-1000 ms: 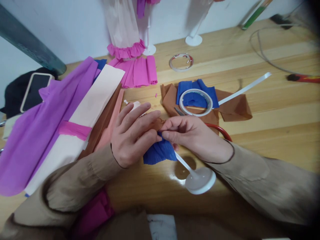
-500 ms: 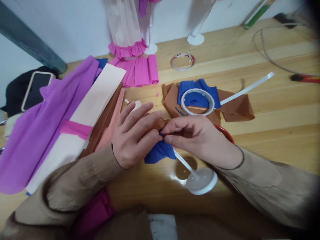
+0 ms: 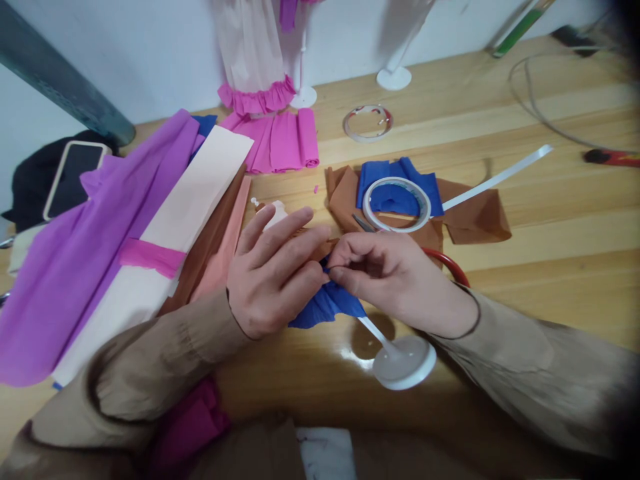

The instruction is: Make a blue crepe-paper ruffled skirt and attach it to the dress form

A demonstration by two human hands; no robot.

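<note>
My left hand [image 3: 275, 283] is closed around a small form, largely hidden under the fingers and dressed in brown and blue crepe paper. A pale end of this form [image 3: 274, 212] shows past my fingers. Blue crepe paper [image 3: 327, 308] hangs in gathers below both hands. My right hand [image 3: 395, 280] pinches an edge of this blue paper between thumb and forefinger, right beside the left fingertips. From under the paper a white rod runs to a round white stand base [image 3: 406, 365], tilted toward the lower right.
Behind my right hand, a roll of tape [image 3: 369, 215] with its loose strip lies on folded brown paper [image 3: 475, 217], beside partly covered red-handled scissors [image 3: 453, 265]. Purple paper [image 3: 115, 220] and cream paper [image 3: 200, 180] are stacked left. A pink roll [image 3: 280, 143] and clear tape ring [image 3: 367, 125] lie behind.
The blue paper's lower edge has spread to the right, covering more of the white rod. My right hand has shifted slightly, still pinching; my left keeps its hold.
</note>
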